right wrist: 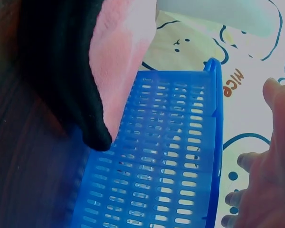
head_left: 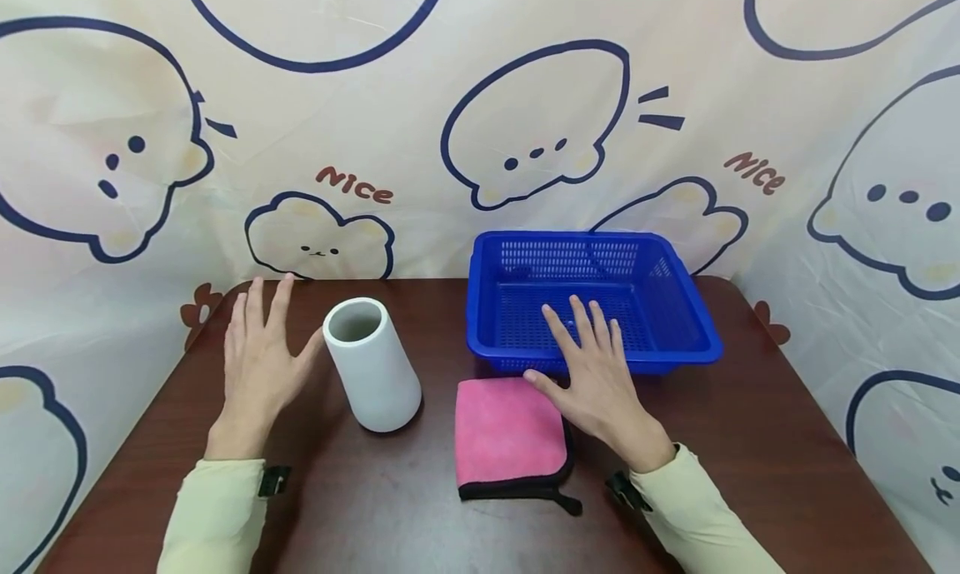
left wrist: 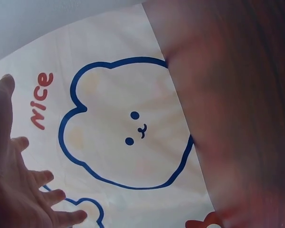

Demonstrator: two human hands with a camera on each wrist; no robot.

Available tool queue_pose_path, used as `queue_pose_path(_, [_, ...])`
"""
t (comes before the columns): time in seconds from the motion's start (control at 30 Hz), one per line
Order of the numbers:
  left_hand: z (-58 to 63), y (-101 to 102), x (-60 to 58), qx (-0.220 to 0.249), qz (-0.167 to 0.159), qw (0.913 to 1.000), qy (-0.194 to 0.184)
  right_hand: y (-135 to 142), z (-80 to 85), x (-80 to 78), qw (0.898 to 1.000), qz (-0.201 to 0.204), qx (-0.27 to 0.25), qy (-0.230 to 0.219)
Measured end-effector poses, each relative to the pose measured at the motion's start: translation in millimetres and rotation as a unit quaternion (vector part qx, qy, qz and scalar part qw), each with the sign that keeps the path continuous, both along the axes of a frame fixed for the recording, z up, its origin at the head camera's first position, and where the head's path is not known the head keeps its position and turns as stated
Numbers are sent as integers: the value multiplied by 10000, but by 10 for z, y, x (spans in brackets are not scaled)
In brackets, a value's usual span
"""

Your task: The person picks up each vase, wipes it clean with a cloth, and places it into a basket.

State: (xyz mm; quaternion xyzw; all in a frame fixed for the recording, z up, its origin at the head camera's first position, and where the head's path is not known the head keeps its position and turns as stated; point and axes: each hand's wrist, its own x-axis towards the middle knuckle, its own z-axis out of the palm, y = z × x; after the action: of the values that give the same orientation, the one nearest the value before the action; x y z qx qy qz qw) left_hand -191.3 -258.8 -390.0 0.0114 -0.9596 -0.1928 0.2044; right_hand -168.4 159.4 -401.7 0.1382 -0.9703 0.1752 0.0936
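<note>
In the head view my left hand (head_left: 258, 361) is spread with its thumb close beside a white tapered vase (head_left: 378, 374), which stands upright with its mouth toward me. My right hand (head_left: 596, 382), fingers fanned out, hovers over the near rim of a blue plastic basket (head_left: 675, 341). Below that rim lies a folded pink cloth (head_left: 506, 432) with black edging and a small black loop. Neither hand grips anything. The right wrist view has the cloth (right wrist: 121, 61) large in front of the slotted basket wall (right wrist: 152, 156). Spread fingers (left wrist: 54, 197) show at the left wrist view's lower left.
A dark brown wooden table (head_left: 420, 516) carries the vase, cloth and basket. Behind it and at both sides hangs a pale curtain (head_left: 420, 141) printed with blue cartoon outlines. The basket stands near the table's back edge.
</note>
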Motion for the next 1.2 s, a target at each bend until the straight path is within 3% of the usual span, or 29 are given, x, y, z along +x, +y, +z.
queue_pose_path(0.13, [37, -8, 17, 102, -83, 9997, 182, -13, 17, 23, 9999, 48, -6, -106])
queue_pose_path(0.43, [73, -33, 43, 919, -394, 9947, 257, -43, 68, 63, 9997, 204, 68, -83])
queue_pose_path(0.8, [73, -30, 104, 1718, -938, 9801, 344, -64, 71, 113, 9992, 330, 73, -202])
queue_pose_path(1.2, [99, 57, 174, 1926, -1367, 9704, 501, -78, 101, 221, 9983, 519, 165, -193])
